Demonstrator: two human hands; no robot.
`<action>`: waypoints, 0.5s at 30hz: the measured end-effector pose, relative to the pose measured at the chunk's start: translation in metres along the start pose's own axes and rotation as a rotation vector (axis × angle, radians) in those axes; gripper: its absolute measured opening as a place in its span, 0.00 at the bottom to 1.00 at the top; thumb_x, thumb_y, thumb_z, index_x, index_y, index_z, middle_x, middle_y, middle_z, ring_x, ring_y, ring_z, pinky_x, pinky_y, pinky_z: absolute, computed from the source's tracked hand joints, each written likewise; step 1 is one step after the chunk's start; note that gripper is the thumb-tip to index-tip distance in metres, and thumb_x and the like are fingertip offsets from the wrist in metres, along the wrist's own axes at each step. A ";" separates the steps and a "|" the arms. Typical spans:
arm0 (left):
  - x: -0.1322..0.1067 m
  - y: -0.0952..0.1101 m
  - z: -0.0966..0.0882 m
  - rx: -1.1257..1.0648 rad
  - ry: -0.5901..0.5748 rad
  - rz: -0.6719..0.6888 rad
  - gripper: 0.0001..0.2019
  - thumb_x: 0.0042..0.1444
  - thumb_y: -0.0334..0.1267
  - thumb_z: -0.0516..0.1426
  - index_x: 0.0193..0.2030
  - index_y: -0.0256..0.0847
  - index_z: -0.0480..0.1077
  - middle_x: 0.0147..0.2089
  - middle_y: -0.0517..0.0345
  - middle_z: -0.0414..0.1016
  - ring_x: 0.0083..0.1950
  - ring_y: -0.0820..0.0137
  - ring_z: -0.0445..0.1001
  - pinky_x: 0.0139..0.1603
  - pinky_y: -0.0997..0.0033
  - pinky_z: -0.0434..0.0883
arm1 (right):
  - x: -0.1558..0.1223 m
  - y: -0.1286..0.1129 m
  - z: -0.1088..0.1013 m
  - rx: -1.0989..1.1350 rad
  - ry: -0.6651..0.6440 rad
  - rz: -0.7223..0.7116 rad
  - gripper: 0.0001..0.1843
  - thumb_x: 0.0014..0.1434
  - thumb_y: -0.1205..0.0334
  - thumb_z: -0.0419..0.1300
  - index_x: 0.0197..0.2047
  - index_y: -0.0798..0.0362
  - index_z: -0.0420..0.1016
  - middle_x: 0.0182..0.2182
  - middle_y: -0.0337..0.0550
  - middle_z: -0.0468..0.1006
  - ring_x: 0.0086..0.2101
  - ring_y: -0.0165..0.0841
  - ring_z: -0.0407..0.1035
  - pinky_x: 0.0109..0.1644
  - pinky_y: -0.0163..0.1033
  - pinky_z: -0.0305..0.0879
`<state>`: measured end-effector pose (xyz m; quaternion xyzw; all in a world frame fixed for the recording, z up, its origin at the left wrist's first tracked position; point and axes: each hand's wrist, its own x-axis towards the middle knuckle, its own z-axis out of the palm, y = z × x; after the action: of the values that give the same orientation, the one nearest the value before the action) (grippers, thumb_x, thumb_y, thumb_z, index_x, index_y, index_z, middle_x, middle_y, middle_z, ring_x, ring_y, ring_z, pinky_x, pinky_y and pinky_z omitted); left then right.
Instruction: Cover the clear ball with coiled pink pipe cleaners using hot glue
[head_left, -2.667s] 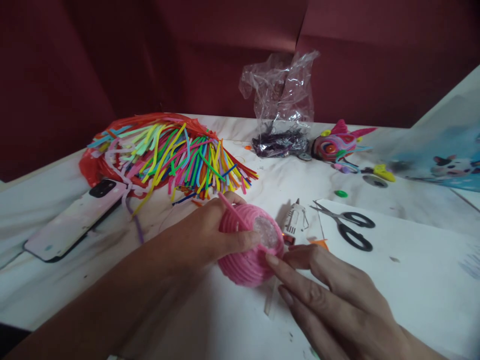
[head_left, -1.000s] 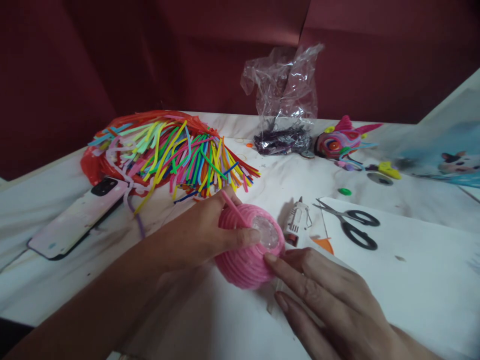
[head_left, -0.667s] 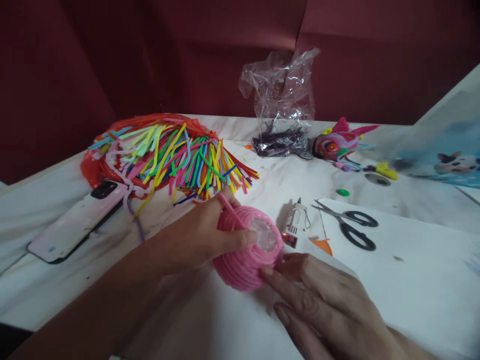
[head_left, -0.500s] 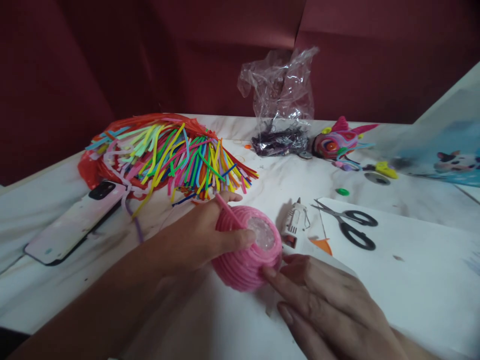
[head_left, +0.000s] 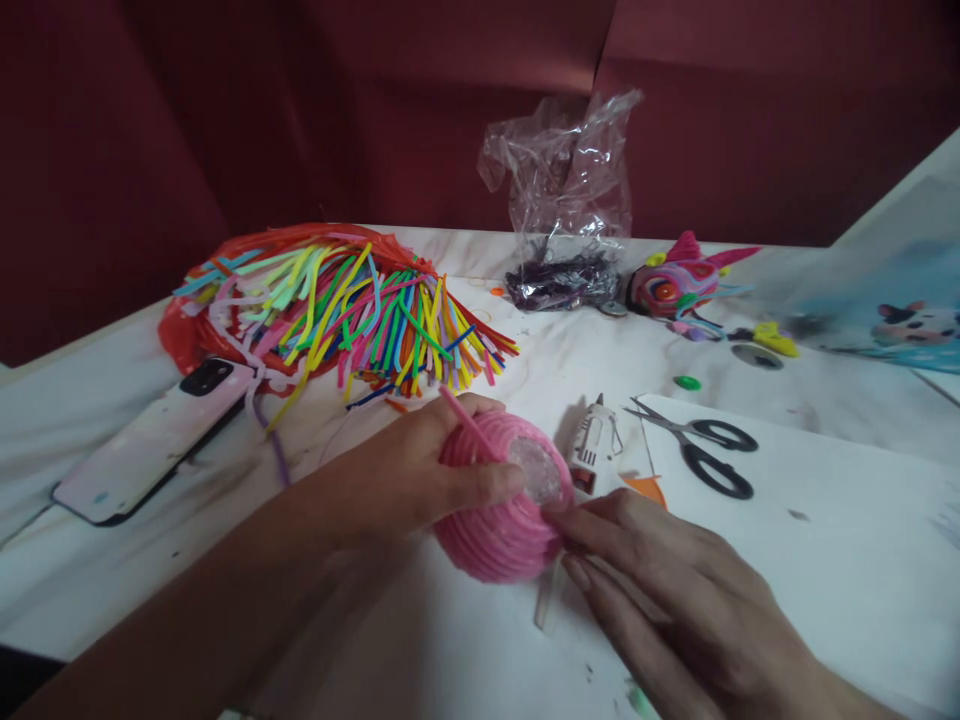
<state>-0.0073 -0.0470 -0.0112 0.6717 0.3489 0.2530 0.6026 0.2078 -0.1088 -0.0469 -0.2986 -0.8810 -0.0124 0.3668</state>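
My left hand (head_left: 442, 465) is wrapped around a ball (head_left: 499, 545) coiled with fuzzy pink pipe cleaner, its thumb lying over the upper rim. Inside the opening at the top shows a clear, shiny surface (head_left: 536, 470). A loose pink pipe-cleaner end (head_left: 461, 412) sticks up past my left fingers. My right hand (head_left: 660, 590) is at the ball's right side, index fingertip pressed on the coils by the rim and thumb close below. Part of its grip is hidden. Just behind the ball lies a white glue gun (head_left: 592, 445), with a pale stick (head_left: 545, 600) lower down.
Colourful pipe cleaners (head_left: 382, 320) spill from a red bag at left, beside a phone (head_left: 157, 440). Black-handled scissors (head_left: 701, 445) rest on white paper (head_left: 840, 540). Behind stand a clear plastic bag (head_left: 566, 220) with dark contents and a colourful craft figure (head_left: 675, 285). An orange piece (head_left: 646, 490) lies near the glue gun.
The ball has shifted slightly right in view and its opening faces a little more to the right. My right index finger has moved up along the coils toward the rim.
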 end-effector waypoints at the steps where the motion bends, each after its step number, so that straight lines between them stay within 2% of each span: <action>1: -0.001 0.000 0.001 0.007 0.009 -0.004 0.15 0.55 0.46 0.60 0.46 0.42 0.72 0.42 0.60 0.77 0.44 0.67 0.74 0.45 0.70 0.70 | -0.001 0.000 0.000 -0.014 -0.007 0.002 0.14 0.65 0.72 0.52 0.53 0.63 0.67 0.41 0.54 0.74 0.46 0.33 0.69 0.51 0.33 0.69; 3: -0.002 -0.001 0.001 0.043 0.065 -0.023 0.22 0.53 0.48 0.61 0.52 0.42 0.67 0.46 0.58 0.77 0.47 0.64 0.74 0.46 0.69 0.71 | 0.000 0.000 -0.001 -0.010 0.001 -0.002 0.14 0.64 0.72 0.52 0.53 0.63 0.67 0.41 0.54 0.74 0.45 0.33 0.69 0.50 0.35 0.70; 5: -0.003 -0.003 0.001 0.053 0.125 -0.051 0.29 0.51 0.49 0.63 0.57 0.42 0.61 0.49 0.56 0.76 0.50 0.62 0.74 0.47 0.67 0.71 | 0.002 -0.001 0.000 0.016 0.011 -0.012 0.14 0.64 0.74 0.52 0.52 0.63 0.67 0.37 0.52 0.74 0.40 0.33 0.69 0.43 0.36 0.72; 7: -0.002 -0.006 -0.001 0.038 0.132 -0.047 0.31 0.50 0.50 0.63 0.57 0.42 0.59 0.49 0.54 0.75 0.50 0.61 0.74 0.47 0.66 0.71 | 0.005 -0.002 0.001 0.044 0.020 -0.026 0.14 0.63 0.75 0.52 0.52 0.63 0.67 0.33 0.50 0.73 0.34 0.33 0.68 0.35 0.36 0.70; 9: -0.001 -0.010 -0.003 0.038 0.120 -0.025 0.28 0.50 0.52 0.62 0.54 0.41 0.62 0.48 0.54 0.75 0.50 0.61 0.74 0.47 0.64 0.71 | 0.007 -0.002 0.001 0.068 -0.001 -0.037 0.14 0.62 0.76 0.52 0.52 0.64 0.67 0.31 0.50 0.73 0.33 0.34 0.67 0.32 0.37 0.69; 11: -0.001 -0.015 -0.006 0.070 0.152 -0.005 0.23 0.53 0.52 0.60 0.51 0.41 0.66 0.48 0.54 0.75 0.51 0.59 0.72 0.49 0.62 0.70 | 0.008 -0.001 0.000 0.088 0.016 -0.021 0.15 0.61 0.77 0.52 0.51 0.64 0.67 0.32 0.51 0.72 0.34 0.34 0.67 0.33 0.38 0.69; 13: 0.000 -0.018 -0.007 0.116 0.201 -0.002 0.21 0.55 0.53 0.58 0.49 0.41 0.68 0.48 0.53 0.74 0.54 0.57 0.70 0.51 0.61 0.69 | 0.008 0.003 0.000 0.123 0.031 0.027 0.15 0.60 0.78 0.51 0.50 0.63 0.69 0.33 0.50 0.72 0.34 0.33 0.67 0.34 0.36 0.69; 15: 0.001 -0.018 -0.007 0.125 0.182 0.011 0.20 0.57 0.53 0.56 0.49 0.41 0.69 0.47 0.53 0.74 0.53 0.58 0.70 0.51 0.61 0.69 | 0.009 0.006 -0.001 0.154 0.035 0.072 0.13 0.60 0.78 0.51 0.46 0.61 0.70 0.33 0.48 0.72 0.34 0.30 0.67 0.34 0.33 0.69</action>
<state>-0.0150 -0.0415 -0.0276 0.6841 0.4135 0.2940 0.5240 0.2067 -0.0998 -0.0410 -0.3005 -0.8615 0.0634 0.4044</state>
